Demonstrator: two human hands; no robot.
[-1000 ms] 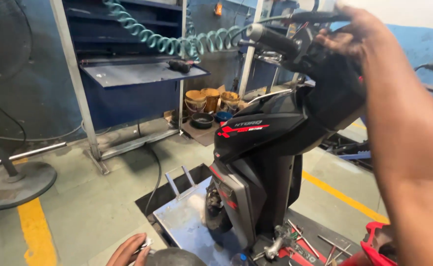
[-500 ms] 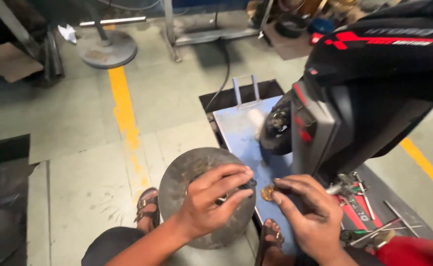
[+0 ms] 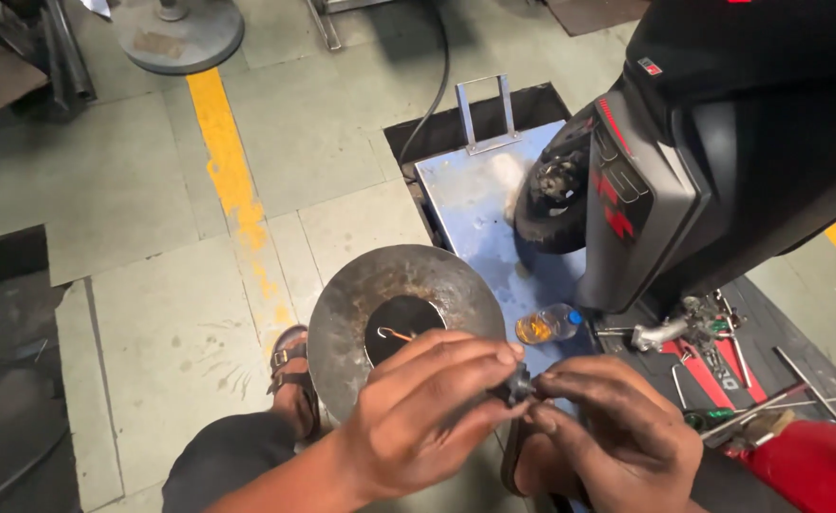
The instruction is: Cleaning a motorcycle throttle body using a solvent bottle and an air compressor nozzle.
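A small dark part (image 3: 516, 387) is pinched between both hands, above a round metal pan (image 3: 342, 313) on the floor (image 3: 152, 285). The left hand (image 3: 418, 418) is closed, fingers and thumb gripping the part. The right hand (image 3: 613, 432) is also closed, fingertips holding the part's other end. The part's kind cannot be told, and it is not fitted to anything. An orange wire (image 3: 397, 333) lies in the pan's dark centre. Just beyond, a small bottle (image 3: 549, 324) of amber liquid lies on a blue metal ramp (image 3: 465, 190). A black scooter (image 3: 722, 142) stands on the ramp, with tools (image 3: 722, 361) beside it. A yellow line (image 3: 228, 171) marks the tiled workshop floor.
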